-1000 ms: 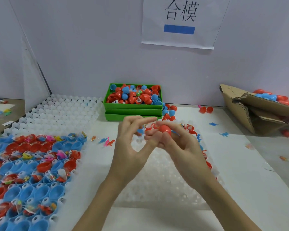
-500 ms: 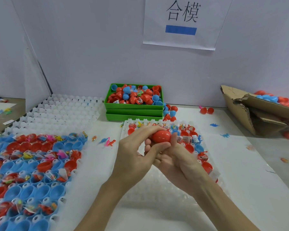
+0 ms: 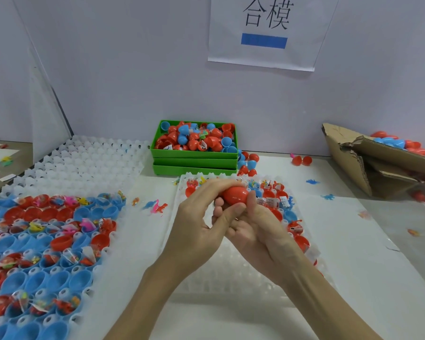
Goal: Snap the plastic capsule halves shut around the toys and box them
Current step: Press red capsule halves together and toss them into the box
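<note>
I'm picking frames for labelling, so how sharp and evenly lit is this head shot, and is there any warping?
Head view: soft, even light with faint shadows; the red capsule in both hands is fairly sharp; wide-angle warping bends the partition edges and table border; the cardboard box at right looks softer.

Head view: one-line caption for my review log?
Both hands, left hand and right hand, press a red capsule together above a white tray.

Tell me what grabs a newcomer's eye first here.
The red capsule at centre, gripped between the left hand and right hand. Next, the tray of blue and red halves at left, and the green box heaped with capsule halves against the back wall.
</note>
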Action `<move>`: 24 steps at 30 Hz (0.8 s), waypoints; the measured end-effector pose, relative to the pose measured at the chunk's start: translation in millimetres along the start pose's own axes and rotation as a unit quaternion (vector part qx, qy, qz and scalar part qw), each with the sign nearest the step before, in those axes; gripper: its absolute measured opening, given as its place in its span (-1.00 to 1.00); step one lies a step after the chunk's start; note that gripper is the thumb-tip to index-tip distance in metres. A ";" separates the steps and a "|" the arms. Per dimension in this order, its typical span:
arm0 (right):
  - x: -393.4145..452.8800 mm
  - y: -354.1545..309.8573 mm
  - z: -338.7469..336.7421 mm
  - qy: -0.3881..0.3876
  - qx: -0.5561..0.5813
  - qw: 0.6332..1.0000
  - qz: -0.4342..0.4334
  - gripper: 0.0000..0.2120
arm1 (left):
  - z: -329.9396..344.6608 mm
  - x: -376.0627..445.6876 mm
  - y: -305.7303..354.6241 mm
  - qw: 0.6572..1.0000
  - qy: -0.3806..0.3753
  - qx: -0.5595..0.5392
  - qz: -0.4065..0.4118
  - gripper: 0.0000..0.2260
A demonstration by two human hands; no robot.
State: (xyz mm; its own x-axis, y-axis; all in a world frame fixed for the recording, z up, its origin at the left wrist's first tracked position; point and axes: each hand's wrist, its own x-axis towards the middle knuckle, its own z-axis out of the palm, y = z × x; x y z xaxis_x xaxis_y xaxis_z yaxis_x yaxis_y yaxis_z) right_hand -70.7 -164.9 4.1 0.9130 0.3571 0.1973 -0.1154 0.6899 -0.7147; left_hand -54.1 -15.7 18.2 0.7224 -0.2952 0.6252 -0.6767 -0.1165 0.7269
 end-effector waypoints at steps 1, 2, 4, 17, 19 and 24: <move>-0.4 -1.7 0.7 0.002 -0.010 1.000 -0.004 -0.61 | -0.8 0.1 0.7 1.000 -0.009 -0.017 -0.009 -0.69; -0.9 -3.9 1.7 0.004 -0.027 1.000 -0.012 -0.59 | -1.9 0.3 1.3 0.999 -0.019 -0.029 -0.011 -0.68; -2.3 -8.2 2.6 0.034 -0.133 0.989 -0.055 -0.59 | -3.9 0.6 1.5 0.998 -0.030 -0.059 -0.017 -0.66; -4.5 -3.3 -4.0 0.199 -0.756 0.539 -0.314 -0.56 | -0.2 5.5 -13.6 0.955 0.024 -0.180 -0.233 -0.79; -3.9 -1.8 -4.5 0.182 -0.778 0.508 -0.321 -0.57 | -0.8 5.5 -14.8 0.942 0.031 -0.215 -0.255 -0.71; -2.7 -4.1 -3.6 0.163 -0.797 0.499 -0.299 -0.57 | 3.4 6.6 -18.0 0.936 0.051 -0.226 -0.266 -0.72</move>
State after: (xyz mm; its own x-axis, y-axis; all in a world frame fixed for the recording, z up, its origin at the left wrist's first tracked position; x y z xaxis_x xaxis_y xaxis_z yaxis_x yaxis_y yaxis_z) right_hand -71.3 -171.0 4.1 0.6430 0.0874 0.7608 0.4363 -0.8583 -0.2701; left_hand -37.7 -18.8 8.3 0.9652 -0.2150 0.1486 -0.1059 0.1983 0.9744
